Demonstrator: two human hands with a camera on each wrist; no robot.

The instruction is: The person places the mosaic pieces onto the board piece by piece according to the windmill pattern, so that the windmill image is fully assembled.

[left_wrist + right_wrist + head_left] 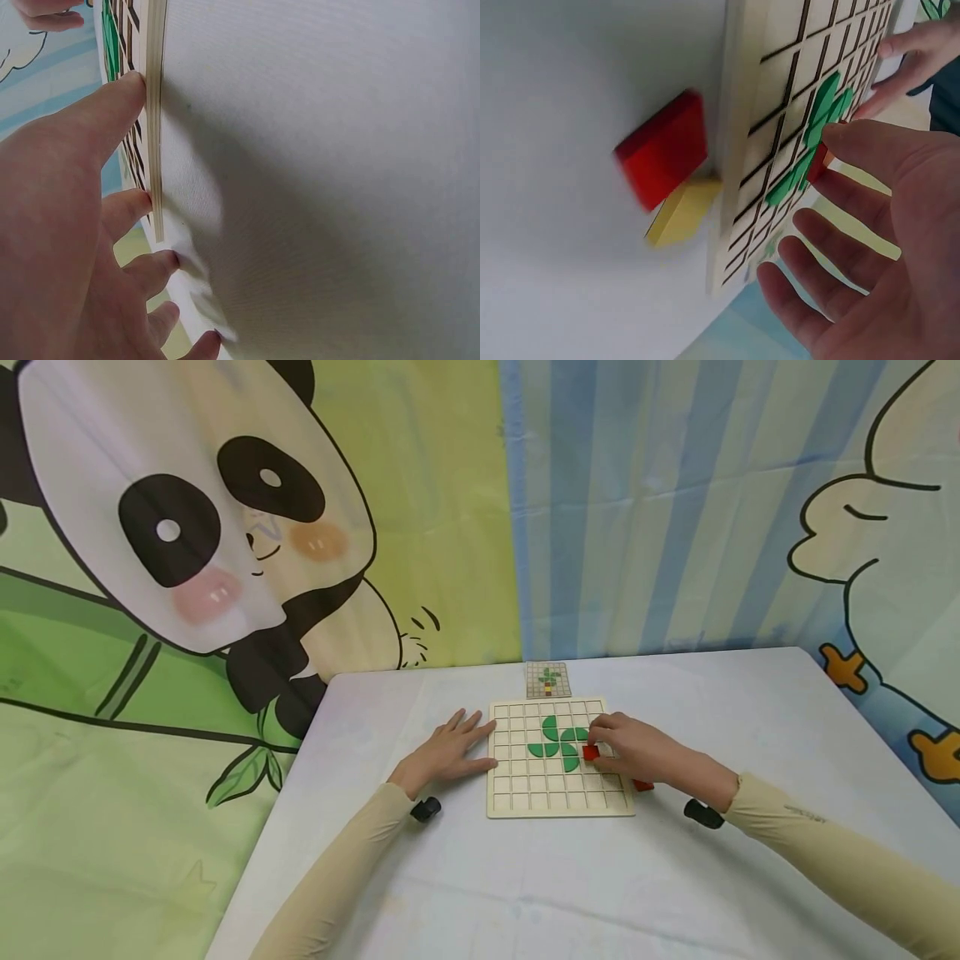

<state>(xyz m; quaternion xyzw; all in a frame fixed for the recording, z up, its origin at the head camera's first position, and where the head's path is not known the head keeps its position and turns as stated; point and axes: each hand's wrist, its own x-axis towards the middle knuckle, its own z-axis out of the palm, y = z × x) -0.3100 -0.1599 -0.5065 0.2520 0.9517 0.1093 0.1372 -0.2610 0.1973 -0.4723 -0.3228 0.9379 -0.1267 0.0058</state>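
A wooden grid board (517,802) lies on the table, with several green quarter-round pieces (569,760) forming a pinwheel near its middle. My right hand (641,750) pinches a red square tile (591,752) between thumb and forefinger, just right of the green pieces. Its other fingers are spread in the right wrist view. My left hand (447,750) has its fingers spread, thumb and forefinger touching the board's left edge. Right of the board, a second red tile (664,150) and a yellow tile (684,213) lie on the table, mostly hidden by my right hand in the head view.
A small pattern card (536,683) lies behind the board, printed with a grid, a green pinwheel and a column of coloured squares below it. The white table (420,893) meets a printed cloth backdrop (442,527) at the back.
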